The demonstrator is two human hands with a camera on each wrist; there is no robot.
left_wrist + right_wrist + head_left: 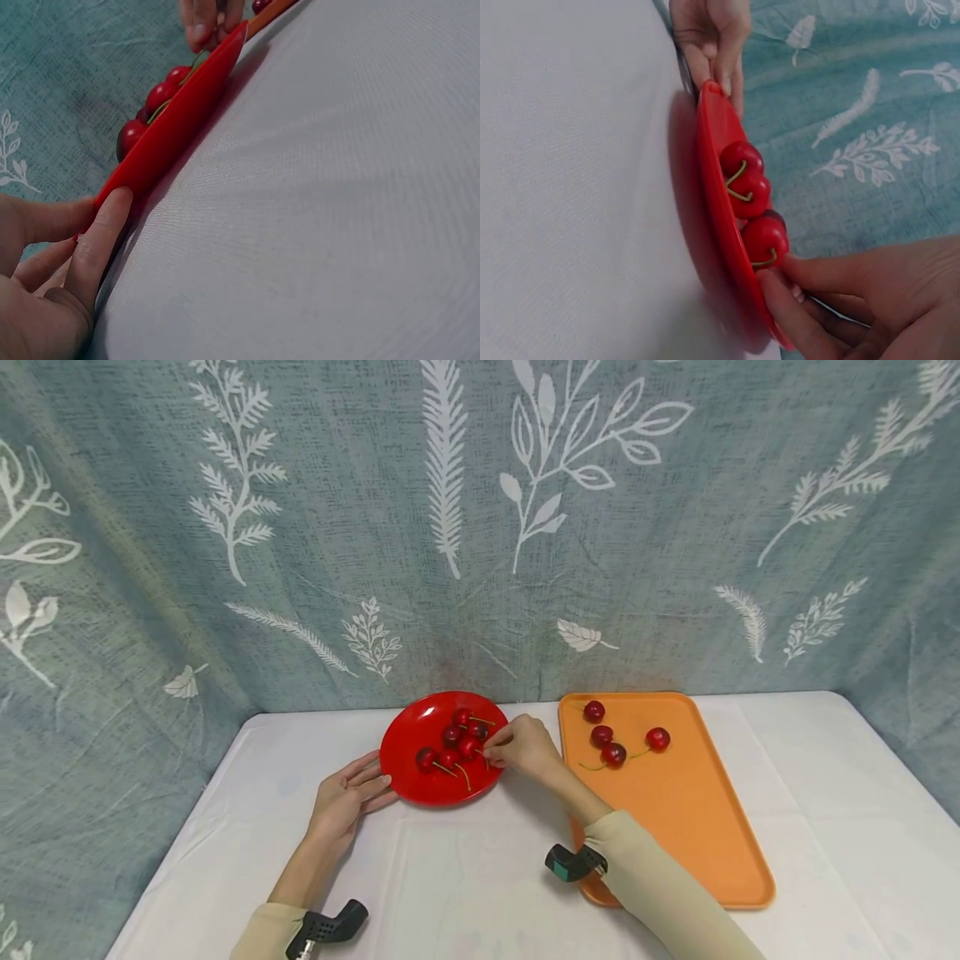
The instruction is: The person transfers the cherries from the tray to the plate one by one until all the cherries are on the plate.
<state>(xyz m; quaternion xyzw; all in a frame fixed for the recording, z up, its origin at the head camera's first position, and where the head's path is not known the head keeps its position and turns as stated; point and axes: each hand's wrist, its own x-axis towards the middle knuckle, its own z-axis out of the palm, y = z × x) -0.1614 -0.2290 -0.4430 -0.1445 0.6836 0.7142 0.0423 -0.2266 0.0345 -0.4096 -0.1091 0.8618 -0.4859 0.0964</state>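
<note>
A round red plate (408,789) stands toward the back of the table with several cherries (426,759) on it, some with green stems. My left hand (345,797) holds the plate's left rim, its thumb at the upper edge and fingers against the outer side, as the left wrist view shows. Over the plate's right rim, my right hand (528,747) pinches at a red cherry (765,238) lying among the others. Thumb and forefinger meet right beside its stem (771,257). The other fingers of this hand are curled behind and partly hidden.
Right of the plate lies an orange tray (675,827) with several dark red cherries (613,754) near its far end. My right forearm crosses the tray's left edge. A patterned green curtain (480,635) hangs behind the white-covered table (465,877).
</note>
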